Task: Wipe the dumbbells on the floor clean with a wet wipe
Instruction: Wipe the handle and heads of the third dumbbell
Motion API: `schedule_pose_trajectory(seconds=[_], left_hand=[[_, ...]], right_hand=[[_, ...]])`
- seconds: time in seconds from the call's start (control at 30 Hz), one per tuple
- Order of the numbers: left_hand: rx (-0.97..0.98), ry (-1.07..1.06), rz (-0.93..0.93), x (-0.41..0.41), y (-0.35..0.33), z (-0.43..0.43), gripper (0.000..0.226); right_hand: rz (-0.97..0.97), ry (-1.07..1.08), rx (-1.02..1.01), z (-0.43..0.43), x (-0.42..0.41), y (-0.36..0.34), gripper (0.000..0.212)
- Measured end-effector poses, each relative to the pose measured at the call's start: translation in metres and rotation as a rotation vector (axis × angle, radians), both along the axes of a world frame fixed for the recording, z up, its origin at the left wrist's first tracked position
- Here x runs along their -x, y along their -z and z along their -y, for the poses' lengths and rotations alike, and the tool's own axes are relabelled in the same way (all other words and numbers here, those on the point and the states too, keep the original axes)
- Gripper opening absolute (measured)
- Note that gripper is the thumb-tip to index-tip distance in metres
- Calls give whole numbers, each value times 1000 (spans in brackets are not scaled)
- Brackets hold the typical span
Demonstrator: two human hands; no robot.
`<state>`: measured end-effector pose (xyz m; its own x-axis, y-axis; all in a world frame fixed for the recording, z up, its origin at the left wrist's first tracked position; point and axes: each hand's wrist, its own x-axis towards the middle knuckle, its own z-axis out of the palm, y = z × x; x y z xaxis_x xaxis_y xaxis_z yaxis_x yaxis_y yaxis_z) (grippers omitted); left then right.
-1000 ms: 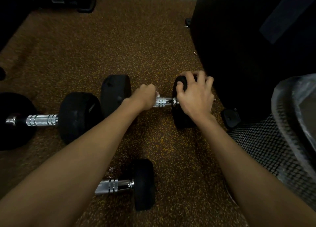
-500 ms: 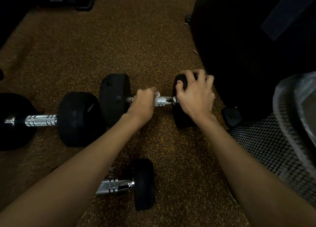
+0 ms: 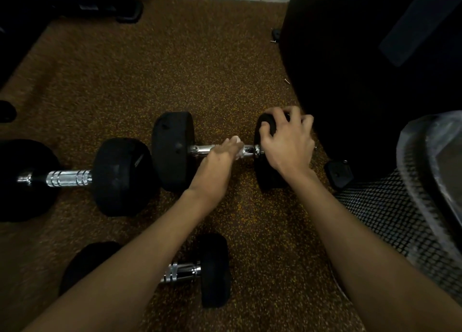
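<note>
- Stretching both bare forearms [image 3: 150, 256] forward and down, side by side.
- Curling left hand [image 3: 220, 160] knuckles-up, holding a wet wipe [image 3: 236, 140] under the fingers.
- Spreading right hand [image 3: 287, 144], fingers bent, gripping a dumbbell end [image 3: 265, 178].

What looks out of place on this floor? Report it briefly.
Two small metal bits, perhaps loose screws, lie on the speckled floor beside the big black object. They are too small to identify for sure. The dumbbells show no damage, and nothing looks spilled.
</note>
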<state>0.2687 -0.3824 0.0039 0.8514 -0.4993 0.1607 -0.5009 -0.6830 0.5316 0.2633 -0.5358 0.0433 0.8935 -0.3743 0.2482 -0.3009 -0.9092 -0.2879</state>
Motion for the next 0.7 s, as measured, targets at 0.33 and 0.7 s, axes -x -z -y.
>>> schedule_pose_trajectory(seconds=[0.33, 0.7], left_hand=[[-150, 52, 72, -2, 4, 9, 53], [131, -23, -60, 46, 17, -23, 28]], right_hand=[[-9, 2, -10, 0, -2, -1, 36], [8, -3, -39, -1, 1, -2, 36]])
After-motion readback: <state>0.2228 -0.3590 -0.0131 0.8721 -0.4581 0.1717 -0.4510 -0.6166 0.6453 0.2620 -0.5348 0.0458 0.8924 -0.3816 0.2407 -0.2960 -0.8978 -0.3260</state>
